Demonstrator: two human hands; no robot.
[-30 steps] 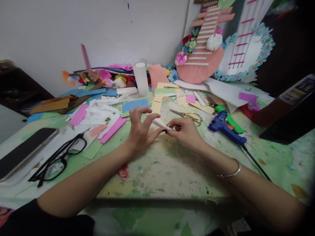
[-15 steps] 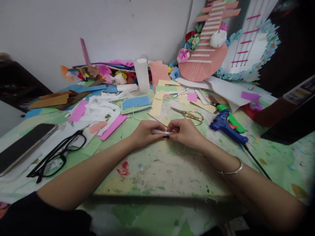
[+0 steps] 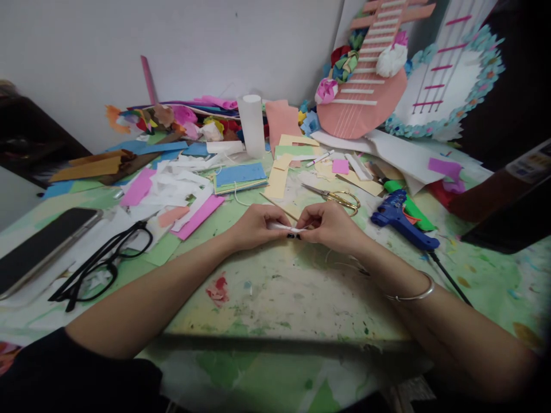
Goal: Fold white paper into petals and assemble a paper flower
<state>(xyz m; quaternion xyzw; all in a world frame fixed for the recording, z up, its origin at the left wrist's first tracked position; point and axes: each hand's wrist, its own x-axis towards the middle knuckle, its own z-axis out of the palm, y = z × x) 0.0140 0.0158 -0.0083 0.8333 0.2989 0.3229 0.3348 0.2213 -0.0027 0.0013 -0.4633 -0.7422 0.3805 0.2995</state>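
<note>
A narrow white paper strip [image 3: 282, 226] spans the gap between my two hands, low over the table. My left hand [image 3: 257, 225] pinches its left part, fingers closed. At the other end my right hand [image 3: 329, 226] grips the strip between thumb and fingertips. Much of the strip is hidden by the fingers. Just beyond the hands a thin wooden stick [image 3: 275, 205] lies slantwise, its near end close to my fingertips. Gold-handled scissors [image 3: 338, 198] rest behind my right hand, closed or nearly so.
A blue glue gun [image 3: 400, 218] with a cable lies to the right. Black glasses [image 3: 107, 261] and a phone [image 3: 45, 246] sit at left. Behind are a white paper roll [image 3: 252, 127], stacked coloured paper [image 3: 241, 176] and a pink paper instrument [image 3: 361, 109]. Red paper scrap [image 3: 218, 289] lies in front.
The whole view has shifted slightly, so the items at the back appear further right. Both hands keep their pinch on the strip, with a small shift of the fingers.
</note>
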